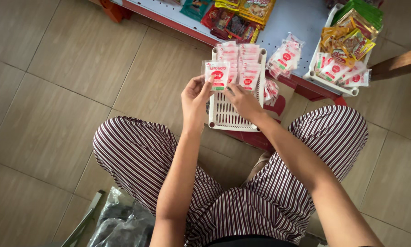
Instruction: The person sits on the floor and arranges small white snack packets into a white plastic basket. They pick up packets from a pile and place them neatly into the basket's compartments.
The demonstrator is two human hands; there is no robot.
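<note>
Both hands: left hand [194,98], right hand [243,101] pinch one sachet [217,75]; white basket [224,120] partly hidden.

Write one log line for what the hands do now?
left hand: holds white-red sachet | right hand: touches sachet | white basket: sachets stacked inside

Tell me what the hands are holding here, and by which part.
The left hand pinches a small white-and-red sachet by its lower left edge. The right hand touches its lower right corner, above the white slotted basket.
</note>
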